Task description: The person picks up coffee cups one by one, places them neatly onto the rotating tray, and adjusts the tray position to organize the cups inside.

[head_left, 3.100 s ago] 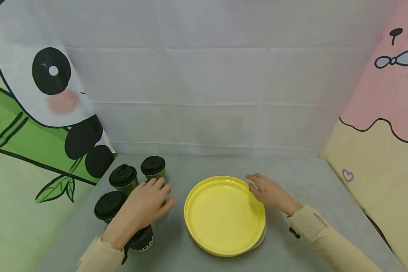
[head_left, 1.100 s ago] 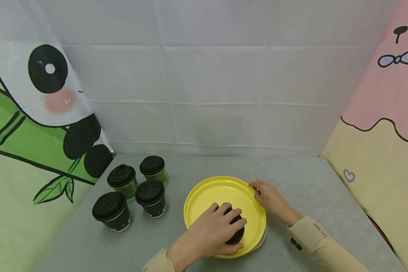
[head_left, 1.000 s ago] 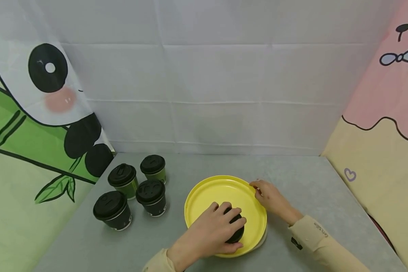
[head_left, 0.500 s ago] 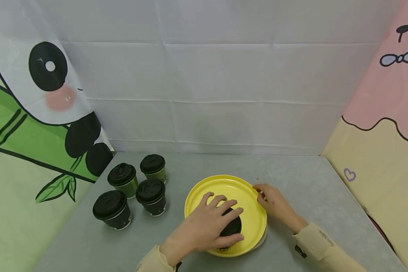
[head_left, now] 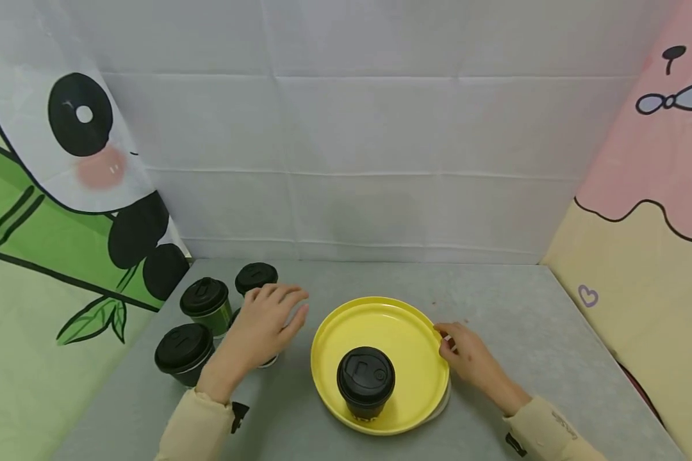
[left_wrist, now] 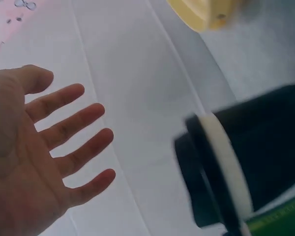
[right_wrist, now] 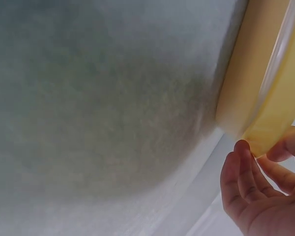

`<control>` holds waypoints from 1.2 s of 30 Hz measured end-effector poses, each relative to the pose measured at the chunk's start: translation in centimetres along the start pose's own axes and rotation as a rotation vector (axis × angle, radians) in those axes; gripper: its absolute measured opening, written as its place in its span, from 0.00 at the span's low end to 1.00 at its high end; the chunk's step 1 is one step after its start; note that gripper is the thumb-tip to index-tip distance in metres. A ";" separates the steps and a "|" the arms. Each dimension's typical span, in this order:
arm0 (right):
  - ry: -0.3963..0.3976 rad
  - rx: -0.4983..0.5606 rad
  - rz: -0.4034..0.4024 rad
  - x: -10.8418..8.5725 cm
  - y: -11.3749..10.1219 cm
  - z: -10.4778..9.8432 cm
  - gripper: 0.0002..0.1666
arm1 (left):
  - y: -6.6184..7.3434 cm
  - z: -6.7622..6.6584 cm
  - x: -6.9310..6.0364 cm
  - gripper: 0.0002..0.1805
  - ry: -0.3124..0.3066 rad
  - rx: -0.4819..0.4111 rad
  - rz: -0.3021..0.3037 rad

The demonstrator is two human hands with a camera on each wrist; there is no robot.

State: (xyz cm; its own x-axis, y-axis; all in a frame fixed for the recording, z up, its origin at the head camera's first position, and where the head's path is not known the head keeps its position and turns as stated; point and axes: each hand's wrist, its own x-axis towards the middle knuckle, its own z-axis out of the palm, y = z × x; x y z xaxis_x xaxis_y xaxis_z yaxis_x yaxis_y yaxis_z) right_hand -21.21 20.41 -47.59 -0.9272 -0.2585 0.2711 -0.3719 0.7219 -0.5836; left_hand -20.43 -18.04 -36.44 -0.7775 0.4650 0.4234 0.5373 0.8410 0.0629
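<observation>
The grey surface [head_left: 496, 301] bears four upright cups [head_left: 204, 298], black-lidded and grouped close at the left, one mostly hidden. Near the middle sits a round yellow tray [head_left: 380, 326], a pale rim [head_left: 440, 407] showing beneath.

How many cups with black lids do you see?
5: a cup on the yellow plate; at left, a front cup, a green cup, a back cup and another cup mostly hidden behind the left hand.
</observation>
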 end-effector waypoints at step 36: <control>0.085 0.018 0.110 -4.3 -1.5 0.5 0.18 | -4.5 2.5 -3.0 0.32 -0.140 0.102 -0.222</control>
State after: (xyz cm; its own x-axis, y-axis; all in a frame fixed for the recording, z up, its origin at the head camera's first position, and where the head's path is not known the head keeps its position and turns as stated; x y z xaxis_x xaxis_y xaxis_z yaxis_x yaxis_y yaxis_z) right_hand -16.73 20.08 -48.29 -0.9555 -0.1230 0.2681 -0.2699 0.7312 -0.6265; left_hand -21.35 -22.49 -40.24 -0.9140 0.2936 0.2801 0.3182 0.9469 0.0458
